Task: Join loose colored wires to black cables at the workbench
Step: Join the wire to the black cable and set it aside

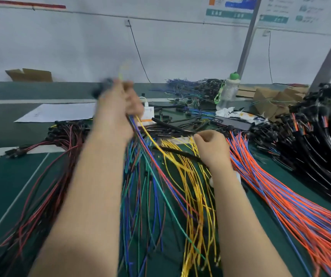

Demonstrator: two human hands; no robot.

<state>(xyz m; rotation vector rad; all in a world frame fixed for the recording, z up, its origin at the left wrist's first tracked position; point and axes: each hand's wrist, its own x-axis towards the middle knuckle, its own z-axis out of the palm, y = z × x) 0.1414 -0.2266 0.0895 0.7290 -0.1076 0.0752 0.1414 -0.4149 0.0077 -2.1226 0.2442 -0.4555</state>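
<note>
- The green workbench (5, 176) fills the bottom of the view and is covered in wires.
- A big heap of black cables (320, 148) lies at the far right of the bench.
- Just beside that heap, a thick bundle of orange and blue wires (280, 196) fans out toward the near right corner.
- On the left lies a bundle of red and black wires (46, 186) with dark plugs at its far end.
- Between the two arms lie loose blue and green wires (140, 196).
- The yellow wires (192, 186) lie right next to them, partly under the right arm.
- The left hand (116, 110) is lifted above the bench, and its fingers are wrapped tight round a small bunch of colored wires (140, 134).
- That bunch hangs down from the hand to the bench, and a blurry dark thing sticks out at the top of the hand.
- The right hand (212, 149) is low, at the far tips of the yellow wires, with its fingers curled.
- I cannot tell if it is holding anything.
- A white sheet of paper (60, 112) lies flat behind the left hand.
- A clear bottle (227, 92) with a green cap stands at the back.
- A brown cardboard box (30, 75) sits by the wall, far left.
</note>
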